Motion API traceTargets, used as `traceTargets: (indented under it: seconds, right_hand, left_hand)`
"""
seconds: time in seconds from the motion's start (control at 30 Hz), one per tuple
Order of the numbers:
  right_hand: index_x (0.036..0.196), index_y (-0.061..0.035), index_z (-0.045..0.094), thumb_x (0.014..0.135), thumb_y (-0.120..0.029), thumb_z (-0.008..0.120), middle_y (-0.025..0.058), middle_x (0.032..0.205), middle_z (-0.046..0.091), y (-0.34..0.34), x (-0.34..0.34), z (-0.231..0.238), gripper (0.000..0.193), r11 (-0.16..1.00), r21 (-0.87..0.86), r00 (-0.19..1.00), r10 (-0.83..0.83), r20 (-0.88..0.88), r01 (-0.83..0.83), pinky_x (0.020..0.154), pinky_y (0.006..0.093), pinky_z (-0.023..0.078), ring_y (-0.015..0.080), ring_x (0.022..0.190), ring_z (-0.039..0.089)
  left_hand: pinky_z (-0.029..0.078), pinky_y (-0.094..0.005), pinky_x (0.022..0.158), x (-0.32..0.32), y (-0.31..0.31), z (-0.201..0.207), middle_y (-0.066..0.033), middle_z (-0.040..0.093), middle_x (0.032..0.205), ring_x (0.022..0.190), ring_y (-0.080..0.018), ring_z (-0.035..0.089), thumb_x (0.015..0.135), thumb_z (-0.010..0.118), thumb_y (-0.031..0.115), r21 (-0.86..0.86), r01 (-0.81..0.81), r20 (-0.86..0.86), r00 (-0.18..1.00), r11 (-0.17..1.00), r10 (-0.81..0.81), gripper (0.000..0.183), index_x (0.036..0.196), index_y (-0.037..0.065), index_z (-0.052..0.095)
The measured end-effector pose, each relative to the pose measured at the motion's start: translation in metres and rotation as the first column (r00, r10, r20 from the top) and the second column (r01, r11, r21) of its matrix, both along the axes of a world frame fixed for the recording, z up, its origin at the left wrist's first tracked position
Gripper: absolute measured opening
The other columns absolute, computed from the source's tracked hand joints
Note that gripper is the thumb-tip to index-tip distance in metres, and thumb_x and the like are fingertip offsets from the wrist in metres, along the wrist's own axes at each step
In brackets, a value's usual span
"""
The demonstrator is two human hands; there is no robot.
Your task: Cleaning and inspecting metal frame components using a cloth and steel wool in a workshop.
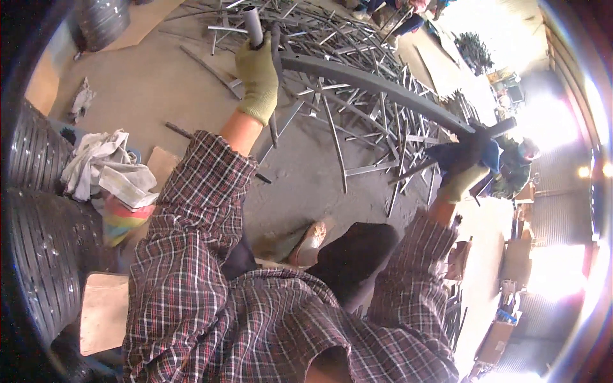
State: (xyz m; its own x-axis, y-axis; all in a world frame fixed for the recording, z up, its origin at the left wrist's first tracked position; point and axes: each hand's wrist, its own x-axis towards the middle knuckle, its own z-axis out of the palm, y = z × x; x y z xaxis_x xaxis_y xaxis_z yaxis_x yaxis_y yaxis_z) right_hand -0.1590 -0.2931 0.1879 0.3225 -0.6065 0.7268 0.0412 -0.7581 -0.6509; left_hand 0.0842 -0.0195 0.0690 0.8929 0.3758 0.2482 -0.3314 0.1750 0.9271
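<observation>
A dark metal frame (377,90) with a long flat bar spans between my two raised hands. My left hand (258,80), in a pale yellow-green work glove, is closed round its left end, where a short grey tube (253,25) points upward. At the frame's right end, my right hand (461,184) wears a similar glove and grips it. A blue cloth (490,157) lies bunched between this hand and the metal, hiding most of the fingers. Beyond the bar, a large tangled heap of thin metal frames and rods (357,121) covers the floor.
Black-wrapped bundles (38,242) stand along the left, beside grey rags (108,169) and a striped bag (124,220). Another person (514,166) is at the right, and someone else (408,22) works behind the heap. Cardboard boxes (497,341) line the right wall.
</observation>
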Motion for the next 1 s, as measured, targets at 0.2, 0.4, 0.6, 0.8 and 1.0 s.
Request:
traceTargets:
  seconds: [0.2, 0.4, 0.6, 0.8, 1.0]
  right_hand:
    - [0.098, -0.0014, 0.061, 0.07, -0.028, 0.075, 0.0092, 0.084, 0.067, -0.016, -0.001, 0.026, 0.041, 0.58, -0.794, 0.881, -0.455, -0.131, 0.182, 0.061, 0.036, 0.052, 0.0241, 0.075, 0.065]
    - [0.088, -0.0053, 0.066, 0.082, -0.017, 0.061, 0.008, 0.077, 0.061, -0.023, 0.008, 0.036, 0.014, 0.432, -0.883, 0.904, -0.428, -0.022, 0.183, 0.062, 0.0336, 0.046, 0.0227, 0.07, 0.059]
    - [0.097, -0.0072, 0.067, 0.08, -0.019, 0.064, 0.0081, 0.08, 0.062, -0.017, 0.002, 0.047, 0.021, 0.443, -0.881, 0.93, -0.366, -0.012, 0.163, 0.065, 0.0333, 0.049, 0.0227, 0.073, 0.061]
    - [0.096, -0.0025, 0.067, 0.086, -0.021, 0.061, 0.0052, 0.071, 0.062, -0.013, 0.006, 0.05, 0.022, 0.789, -0.603, 0.981, -0.185, -0.053, 0.116, 0.054, 0.0295, 0.046, 0.0143, 0.062, 0.057]
    - [0.096, -0.0089, 0.066, 0.082, -0.015, 0.061, 0.0074, 0.074, 0.06, 0.003, 0.003, 0.053, 0.016, 0.439, -0.865, 0.844, -0.535, -0.033, 0.245, 0.059, 0.0341, 0.048, 0.0245, 0.064, 0.059]
  left_hand:
    - [0.041, -0.0348, 0.059, -0.012, 0.001, 0.012, -0.005, 0.06, 0.064, 0.059, -0.0133, 0.049, 0.088, 0.066, 0.026, -0.142, -0.002, -0.006, 1.0, 0.99, 0.001, 0.03, 0.084, -0.004, 0.066]
    - [0.043, -0.0356, 0.058, 0.01, 0.001, -0.01, -0.0133, 0.064, 0.065, 0.057, -0.018, 0.053, 0.086, 0.068, 0.025, -0.128, -0.025, -0.04, 0.999, 0.991, 0.02, 0.032, 0.079, -0.006, 0.066]
    - [0.044, -0.0372, 0.061, 0.003, -0.012, -0.006, -0.0145, 0.066, 0.069, 0.059, -0.0189, 0.055, 0.086, 0.067, 0.026, -0.139, -0.089, -0.077, 0.994, 0.986, 0.079, 0.032, 0.085, -0.006, 0.066]
    - [0.045, -0.0356, 0.062, -0.001, -0.008, -0.003, -0.0149, 0.068, 0.074, 0.063, -0.0174, 0.057, 0.086, 0.067, 0.023, -0.264, 0.028, -0.143, 0.987, 0.964, -0.068, 0.031, 0.089, -0.007, 0.066]
    - [0.045, -0.036, 0.061, 0.001, -0.009, -0.009, -0.015, 0.067, 0.072, 0.063, -0.0158, 0.058, 0.085, 0.068, 0.025, -0.156, -0.052, -0.097, 0.995, 0.986, 0.038, 0.031, 0.085, -0.006, 0.066]
